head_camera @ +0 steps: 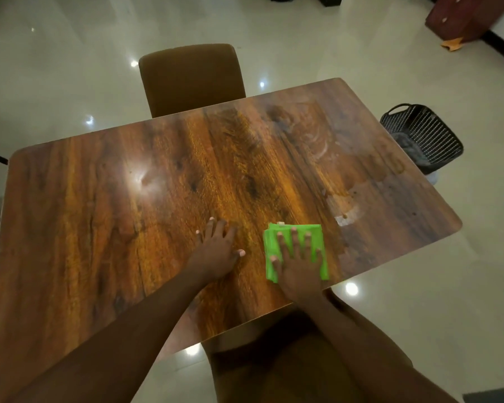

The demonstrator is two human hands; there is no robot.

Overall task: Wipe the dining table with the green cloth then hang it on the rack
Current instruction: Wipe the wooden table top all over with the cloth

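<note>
finding: the cloth (270,242) lay folded to a small flat pad on the surface (128,213). the right grip (298,266) was open and flat on top of the cloth, fingers spread and pressing down, with nothing curled round it. the left grip (218,248) was just left of the cloth, also open, palm flat on the bare wood and holding nothing.

handling, as judged: the cloth looked soft, light and limp. it should slide readily on the glossy top under palm pressure, but the folds could open or bunch at the rim. for lifting, a pinch at a folded corner or the far hem seemed the best hold.

edges and room: the near edge of the surface ran just behind the cloth, and the rounded corner lay to its right. pale streaks (317,146) showed beyond and right of the cloth, so that part likely needs more passes. wide bare wood lay left of and beyond the cloth, with no objects on it.

a chair (191,80) stood well beyond the cloth at the far edge. a dark basket (422,135) stood on the floor far to the cloth's right. no rack was in view.
</note>
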